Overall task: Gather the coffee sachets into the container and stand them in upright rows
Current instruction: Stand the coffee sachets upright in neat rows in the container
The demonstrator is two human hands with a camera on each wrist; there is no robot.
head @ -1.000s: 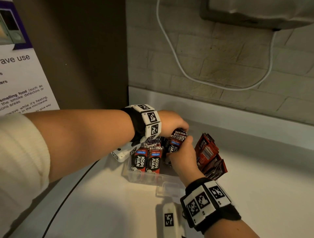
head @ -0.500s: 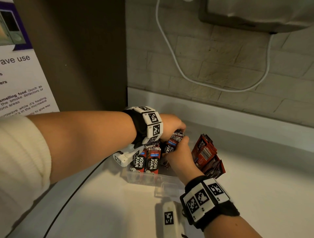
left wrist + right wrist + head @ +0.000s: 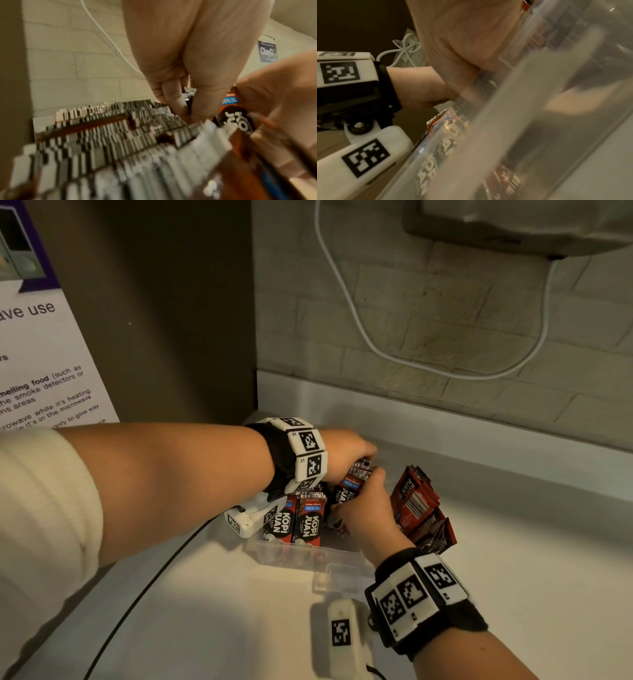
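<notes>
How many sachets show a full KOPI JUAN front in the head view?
2. Both stand upright at the container's near wall: the left sachet and the right sachet. Others are hidden behind hands.

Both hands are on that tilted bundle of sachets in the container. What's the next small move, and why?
Probably tip the held bundle upright and seat it beside the standing sachets. Left hand and right hand both grip it, it leans, and the container shows room on that side.
</notes>
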